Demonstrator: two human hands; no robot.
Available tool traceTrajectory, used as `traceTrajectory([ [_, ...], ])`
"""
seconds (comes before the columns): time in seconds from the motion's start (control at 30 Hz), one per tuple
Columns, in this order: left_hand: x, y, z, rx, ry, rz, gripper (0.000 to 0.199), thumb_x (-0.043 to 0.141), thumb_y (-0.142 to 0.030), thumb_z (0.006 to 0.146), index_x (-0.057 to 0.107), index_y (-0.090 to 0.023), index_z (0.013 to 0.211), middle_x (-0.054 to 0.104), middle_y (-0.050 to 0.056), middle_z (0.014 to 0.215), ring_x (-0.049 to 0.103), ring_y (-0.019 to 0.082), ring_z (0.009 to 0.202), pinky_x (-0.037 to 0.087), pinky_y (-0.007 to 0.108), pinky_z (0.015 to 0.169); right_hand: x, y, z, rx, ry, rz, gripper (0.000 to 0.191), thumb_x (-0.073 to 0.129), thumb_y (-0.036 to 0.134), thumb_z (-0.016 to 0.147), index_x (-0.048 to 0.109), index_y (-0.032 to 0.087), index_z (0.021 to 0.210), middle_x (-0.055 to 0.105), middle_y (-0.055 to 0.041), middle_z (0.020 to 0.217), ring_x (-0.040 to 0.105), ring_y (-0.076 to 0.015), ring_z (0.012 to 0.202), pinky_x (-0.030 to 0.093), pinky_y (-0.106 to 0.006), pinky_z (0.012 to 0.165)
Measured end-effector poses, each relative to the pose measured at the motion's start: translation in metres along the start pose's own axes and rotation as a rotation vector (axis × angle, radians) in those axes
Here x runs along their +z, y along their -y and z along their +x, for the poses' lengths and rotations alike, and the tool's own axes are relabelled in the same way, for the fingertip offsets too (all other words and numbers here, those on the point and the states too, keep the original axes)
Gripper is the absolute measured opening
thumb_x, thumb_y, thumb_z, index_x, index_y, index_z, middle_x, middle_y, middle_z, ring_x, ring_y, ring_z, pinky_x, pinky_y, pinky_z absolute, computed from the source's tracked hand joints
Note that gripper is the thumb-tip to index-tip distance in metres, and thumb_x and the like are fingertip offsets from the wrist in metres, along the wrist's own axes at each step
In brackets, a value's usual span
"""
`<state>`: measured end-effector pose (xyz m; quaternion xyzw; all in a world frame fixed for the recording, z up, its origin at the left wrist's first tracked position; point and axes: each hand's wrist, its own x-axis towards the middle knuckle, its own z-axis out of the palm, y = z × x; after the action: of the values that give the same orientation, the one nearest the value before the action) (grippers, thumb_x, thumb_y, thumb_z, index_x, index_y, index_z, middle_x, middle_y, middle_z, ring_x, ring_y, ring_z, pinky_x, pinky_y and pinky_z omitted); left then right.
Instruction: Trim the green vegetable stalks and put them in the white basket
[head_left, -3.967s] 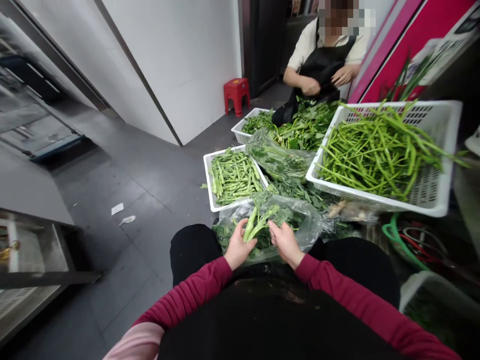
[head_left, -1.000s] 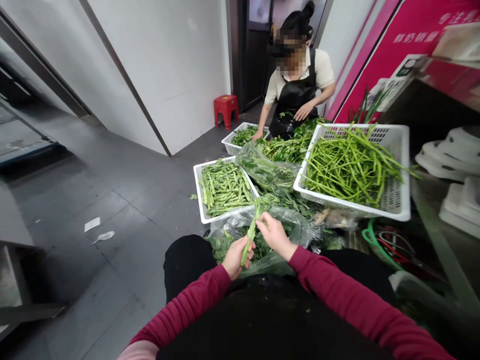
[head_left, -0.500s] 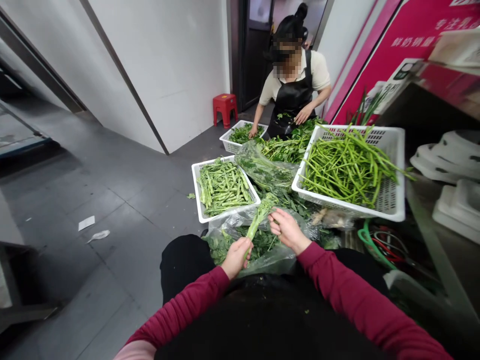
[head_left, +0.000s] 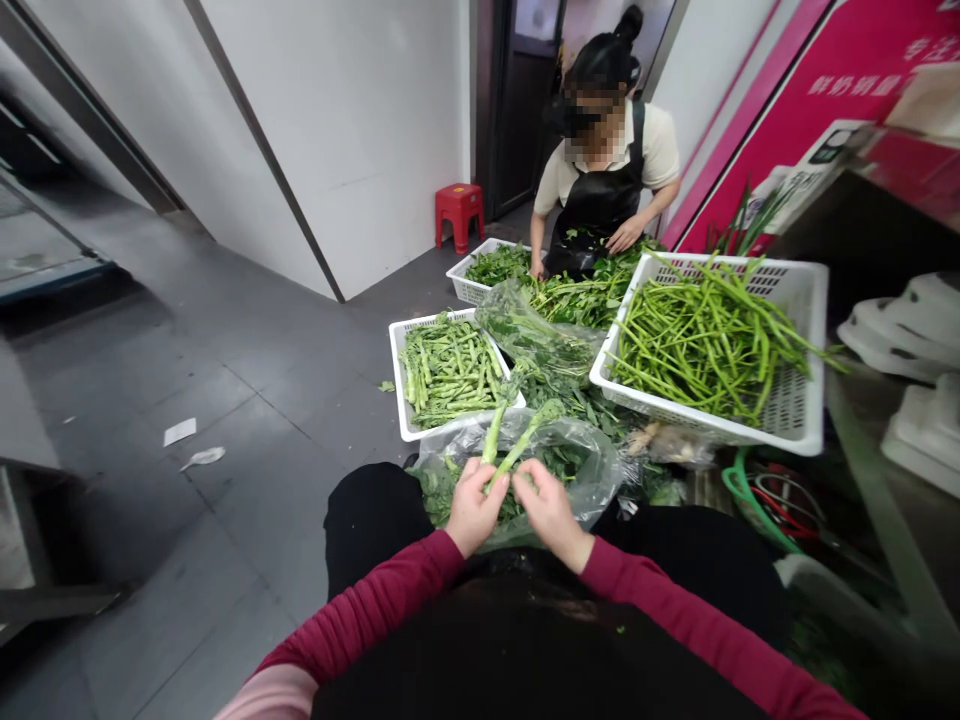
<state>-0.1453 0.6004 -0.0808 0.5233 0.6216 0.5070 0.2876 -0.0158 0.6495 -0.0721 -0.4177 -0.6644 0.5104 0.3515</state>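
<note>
My left hand is closed around the lower ends of two thick green vegetable stalks, their tips pointing up and away. Against the cut end of the right-hand stalk, my right hand has its thumb and fingers pinched together; whatever lies between them is too small to make out. Below both hands, an open clear plastic bag full of leafy greens sits between my knees. Just beyond it is a white basket of trimmed green stalks.
A white basket of long thin green stems stands at right. Loose leafy greens and a bagged bunch lie ahead. A co-worker in a black apron handles greens beside another white basket. A red stool stands by the wall.
My right hand has moved from the leafy tip down to the stalk's lower end, close to my left hand. Two separate stalks now show in my left hand. The co-worker's hand shifted off the far basket.
</note>
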Motion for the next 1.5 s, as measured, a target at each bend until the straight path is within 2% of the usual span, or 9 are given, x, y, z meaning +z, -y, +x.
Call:
traceTrajectory([
  [0.2,-0.004,0.002,-0.001,0.104,-0.063,0.242,0.014,0.05,-0.027,0.077,0.056,-0.018,0.066,0.046,0.005,0.08,0.047,0.016,0.076,0.04,0.027,0.071,-0.028,0.02,0.023,0.236,-0.097,0.502,0.025,0.056,0.037,0.071,0.051,0.018,0.087,0.046,0.0045,0.065,0.019,-0.0022,0.037,0.013,-0.019,0.035],
  [0.4,-0.007,0.0,-0.003,0.101,-0.045,0.358,0.011,0.052,-0.028,0.074,0.059,-0.02,0.07,0.049,0.009,0.099,0.049,0.018,0.086,0.041,0.028,0.076,-0.021,0.029,0.034,0.323,-0.208,0.317,0.029,0.056,0.045,0.069,0.041,0.02,0.068,0.025,0.0103,0.047,0.02,-0.0044,0.035,0.015,-0.018,0.033],
  [0.57,-0.005,-0.003,-0.009,0.06,-0.042,0.218,0.011,0.054,-0.028,0.072,0.058,-0.02,0.066,0.049,0.008,0.093,0.049,0.018,0.082,0.04,0.028,0.076,-0.018,0.017,0.026,-0.155,-0.345,-0.302,0.011,0.047,0.031,0.076,0.049,0.02,0.073,0.05,-0.0014,0.067,0.047,-0.0143,0.062,0.041,-0.027,0.059],
  [0.67,-0.001,-0.002,-0.011,0.035,-0.024,0.108,0.012,0.053,-0.025,0.072,0.056,-0.019,0.062,0.048,0.006,0.082,0.048,0.016,0.075,0.04,0.027,0.072,-0.012,0.008,0.011,-0.495,-0.07,-0.497,0.011,0.044,0.024,0.078,0.053,0.02,0.074,0.053,-0.0056,0.072,0.05,-0.0167,0.07,0.041,-0.029,0.067],
  [0.73,0.001,-0.002,-0.01,0.04,-0.024,0.077,0.011,0.052,-0.022,0.072,0.055,-0.019,0.062,0.046,0.005,0.079,0.047,0.016,0.073,0.04,0.026,0.07,-0.007,0.002,0.003,-0.563,0.121,-0.507,0.012,0.045,0.023,0.077,0.054,0.02,0.071,0.053,-0.0048,0.068,0.05,-0.0159,0.065,0.041,-0.028,0.064],
  [0.97,0.003,-0.002,-0.002,0.048,-0.035,0.122,0.018,0.052,-0.027,0.074,0.052,-0.019,0.058,0.043,0.004,0.074,0.046,0.015,0.071,0.039,0.026,0.069,-0.028,0.003,0.024,0.111,-0.167,0.267,0.012,0.043,0.03,0.076,0.048,0.02,0.081,0.052,0.0023,0.069,0.025,-0.0048,0.038,0.022,-0.02,0.036],
  [1.23,0.0,-0.002,-0.002,-0.003,-0.036,0.085,0.017,0.057,-0.03,0.07,0.054,-0.019,0.057,0.049,0.006,0.084,0.05,0.017,0.078,0.04,0.027,0.075,-0.032,0.022,0.039,0.283,-0.129,0.469,0.024,0.056,0.039,0.07,0.042,0.022,0.075,0.036,0.0095,0.053,0.017,-0.0029,0.035,0.013,-0.017,0.034],
  [1.37,0.003,-0.002,-0.006,0.029,-0.01,0.118,0.014,0.056,-0.026,0.071,0.054,-0.019,0.059,0.049,0.006,0.084,0.05,0.016,0.078,0.04,0.025,0.074,-0.027,0.013,0.032,0.04,-0.317,0.011,0.016,0.054,0.034,0.071,0.047,0.021,0.077,0.045,0.0037,0.059,0.039,-0.0093,0.047,0.033,-0.022,0.044],
  [1.5,0.006,-0.001,-0.006,0.048,0.005,0.087,0.012,0.051,-0.022,0.074,0.056,-0.018,0.063,0.047,0.005,0.08,0.048,0.015,0.076,0.039,0.025,0.072,-0.017,0.001,0.01,-0.302,0.065,-0.26,0.011,0.054,0.029,0.068,0.053,0.021,0.075,0.054,-0.0034,0.069,0.051,-0.017,0.067,0.041,-0.029,0.064],
])
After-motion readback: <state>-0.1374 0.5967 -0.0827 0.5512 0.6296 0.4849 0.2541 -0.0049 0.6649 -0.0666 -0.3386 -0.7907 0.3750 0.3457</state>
